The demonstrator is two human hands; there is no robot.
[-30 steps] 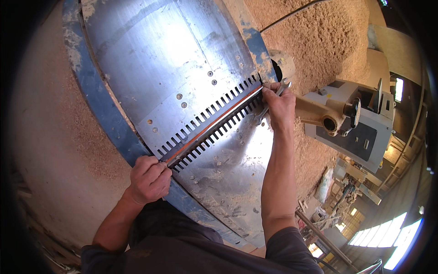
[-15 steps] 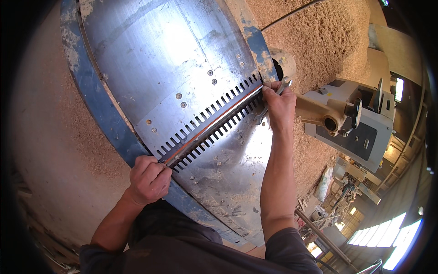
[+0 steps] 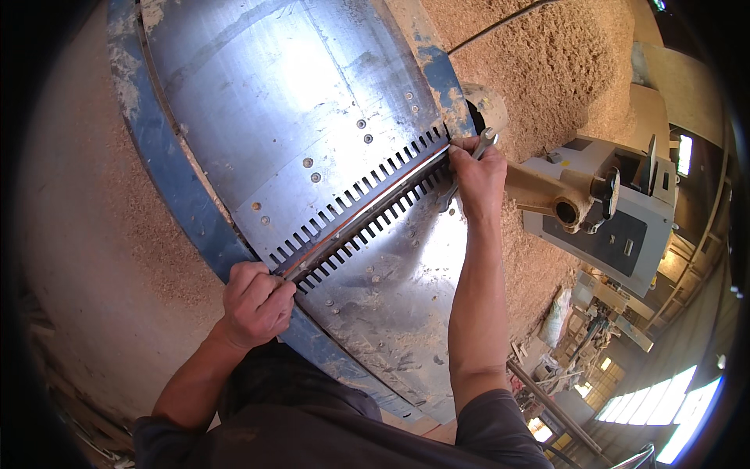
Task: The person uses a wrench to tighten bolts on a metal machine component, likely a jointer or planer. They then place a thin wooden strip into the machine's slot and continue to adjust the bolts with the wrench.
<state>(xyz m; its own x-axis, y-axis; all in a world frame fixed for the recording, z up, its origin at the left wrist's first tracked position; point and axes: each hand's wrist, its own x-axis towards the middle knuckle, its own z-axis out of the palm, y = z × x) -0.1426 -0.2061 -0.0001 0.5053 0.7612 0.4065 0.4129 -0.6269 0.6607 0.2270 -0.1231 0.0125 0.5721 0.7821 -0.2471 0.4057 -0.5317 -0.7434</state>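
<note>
At the left, I see the blue rim [image 3: 166, 172] of the machine, and the left hand [image 3: 256, 306] over it, fingers curled, pinching the near end of the strip [image 3: 367, 214]. The strip slants up rightward along the gap between two toothed edges of the metal table [image 3: 273, 109]. The right hand [image 3: 479, 178] pinches its far end, with a wrench [image 3: 487, 137] also in its grip. Further right, I see sawdust [image 3: 547, 78] heaped beside the machine.
</note>
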